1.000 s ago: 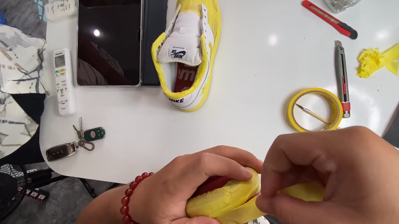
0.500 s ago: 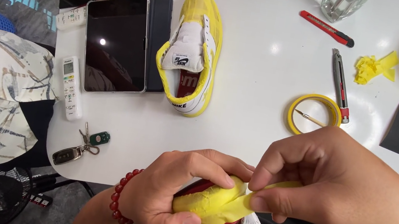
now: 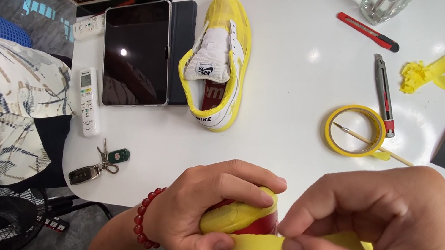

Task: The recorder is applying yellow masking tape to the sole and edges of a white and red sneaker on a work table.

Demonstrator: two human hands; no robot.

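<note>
We are gripping the red shoe [image 3: 254, 224] in our left hand [image 3: 201, 218] while our right hand [image 3: 395, 244] fingers are pinching yellow tape [image 3: 256, 245] across it.

A small craft workspace — a white tabletop [image 3: 304, 66] strewn with masking tape rolls [image 3: 354, 131], utility knives [image 3: 383, 94] and a tape-masked sneaker [image 3: 217, 64].
</note>
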